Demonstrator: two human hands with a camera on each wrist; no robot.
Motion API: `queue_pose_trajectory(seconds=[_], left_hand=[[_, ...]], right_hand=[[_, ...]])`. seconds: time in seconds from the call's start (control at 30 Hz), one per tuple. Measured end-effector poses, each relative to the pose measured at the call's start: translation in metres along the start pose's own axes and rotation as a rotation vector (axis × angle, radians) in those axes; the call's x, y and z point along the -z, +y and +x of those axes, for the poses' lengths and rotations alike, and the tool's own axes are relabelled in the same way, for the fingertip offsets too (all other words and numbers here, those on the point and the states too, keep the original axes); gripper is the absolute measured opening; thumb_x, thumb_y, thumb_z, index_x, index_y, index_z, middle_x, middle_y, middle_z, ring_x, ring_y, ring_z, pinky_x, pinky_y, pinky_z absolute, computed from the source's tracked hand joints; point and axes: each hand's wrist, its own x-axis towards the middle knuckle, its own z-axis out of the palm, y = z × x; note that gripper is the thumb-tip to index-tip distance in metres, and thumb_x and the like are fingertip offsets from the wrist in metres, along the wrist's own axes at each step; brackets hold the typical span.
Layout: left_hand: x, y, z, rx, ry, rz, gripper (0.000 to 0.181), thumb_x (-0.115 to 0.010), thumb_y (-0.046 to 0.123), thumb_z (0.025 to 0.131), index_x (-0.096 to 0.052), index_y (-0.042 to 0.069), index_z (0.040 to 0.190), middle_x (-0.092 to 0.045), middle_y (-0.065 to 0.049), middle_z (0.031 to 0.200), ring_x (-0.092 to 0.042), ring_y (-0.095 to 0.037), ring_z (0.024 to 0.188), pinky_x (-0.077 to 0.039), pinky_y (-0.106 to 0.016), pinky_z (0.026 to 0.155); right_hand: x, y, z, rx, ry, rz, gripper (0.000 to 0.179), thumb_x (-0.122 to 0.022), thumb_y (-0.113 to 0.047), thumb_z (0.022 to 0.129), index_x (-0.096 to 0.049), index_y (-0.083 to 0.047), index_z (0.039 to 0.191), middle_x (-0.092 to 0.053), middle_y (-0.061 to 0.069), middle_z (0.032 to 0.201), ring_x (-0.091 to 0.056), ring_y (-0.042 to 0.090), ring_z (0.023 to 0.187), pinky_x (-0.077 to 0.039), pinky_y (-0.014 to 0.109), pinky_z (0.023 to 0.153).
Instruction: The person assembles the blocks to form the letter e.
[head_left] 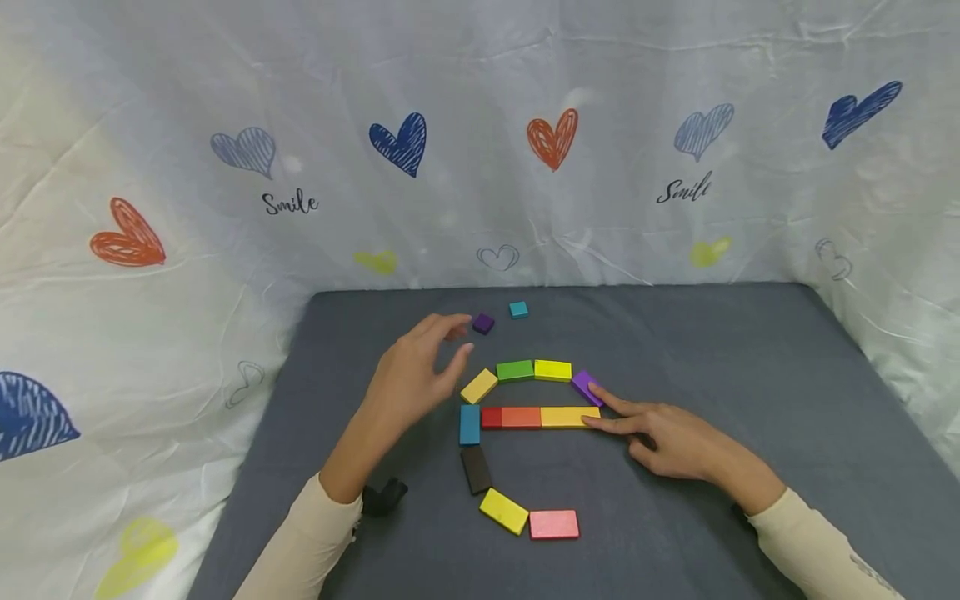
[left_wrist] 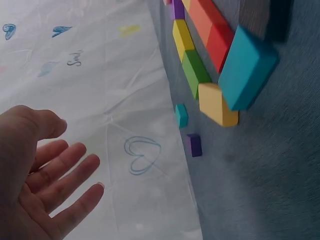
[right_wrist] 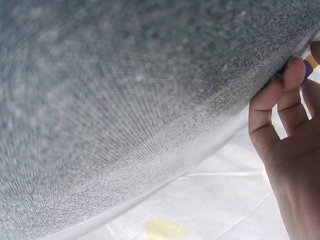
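My left hand point(head_left: 411, 371) hovers over the table, fingers spread and thumb apart, with nothing between them. Its fingertips are closest to a small dark purple block point(head_left: 483, 323); a small teal block point(head_left: 518, 310) lies beside that. One finger of my right hand point(head_left: 675, 437) touches a purple block point(head_left: 586, 387), and another rests on the right end of a yellow-orange block point(head_left: 566, 417). This block continues a straight row with an orange-red block point(head_left: 521, 418) and a red block point(head_left: 491, 418). In the left wrist view the left hand point(left_wrist: 52, 175) shows relaxed fingers.
A curve of blocks includes yellow point(head_left: 552, 371), green point(head_left: 514, 372), tan point(head_left: 479, 386), blue point(head_left: 469, 425), dark brown point(head_left: 476, 469), another yellow point(head_left: 504, 511) and pink point(head_left: 554, 525). A black object point(head_left: 386, 497) lies by the left wrist. Behind the grey table point(head_left: 712, 350) hangs a white printed cloth point(head_left: 465, 75).
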Motion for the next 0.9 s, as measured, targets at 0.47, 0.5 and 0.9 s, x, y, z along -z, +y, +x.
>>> queue_pose_trajectory(seconds=[0.47, 0.5, 0.9], left_hand=[[-0.019, -0.019, 0.053, 0.121, -0.15, 0.018, 0.044, -0.071, 0.024, 0.103, -0.064, 0.007, 0.142, -0.069, -0.012, 0.132, -0.069, -0.028, 0.118, -0.059, -0.046, 0.092], [-0.023, -0.023, 0.056, 0.131, -0.168, 0.026, 0.044, -0.071, 0.023, 0.103, -0.064, 0.005, 0.142, -0.069, -0.012, 0.133, -0.069, -0.029, 0.119, -0.059, -0.046, 0.093], [-0.075, -0.051, 0.087, 0.234, -0.369, 0.154, 0.05, -0.077, 0.027, 0.1, -0.066, 0.005, 0.143, -0.069, -0.015, 0.138, -0.069, -0.032, 0.121, -0.058, -0.049, 0.098]], right_hand=[[0.001, 0.0, -0.001, -0.005, 0.0, 0.018, 0.071, -0.064, -0.002, 0.097, -0.052, -0.039, 0.156, -0.029, -0.002, 0.173, -0.03, -0.001, 0.061, -0.034, 0.02, 0.057], [0.001, 0.0, -0.001, -0.005, -0.001, 0.017, 0.071, -0.063, -0.002, 0.097, -0.052, -0.039, 0.156, -0.029, -0.002, 0.173, -0.03, -0.001, 0.061, -0.033, 0.02, 0.057], [0.002, 0.001, -0.001, -0.015, 0.002, 0.008, 0.071, -0.063, -0.003, 0.097, -0.051, -0.041, 0.156, -0.028, -0.007, 0.173, -0.032, 0.0, 0.062, -0.033, 0.021, 0.057]])
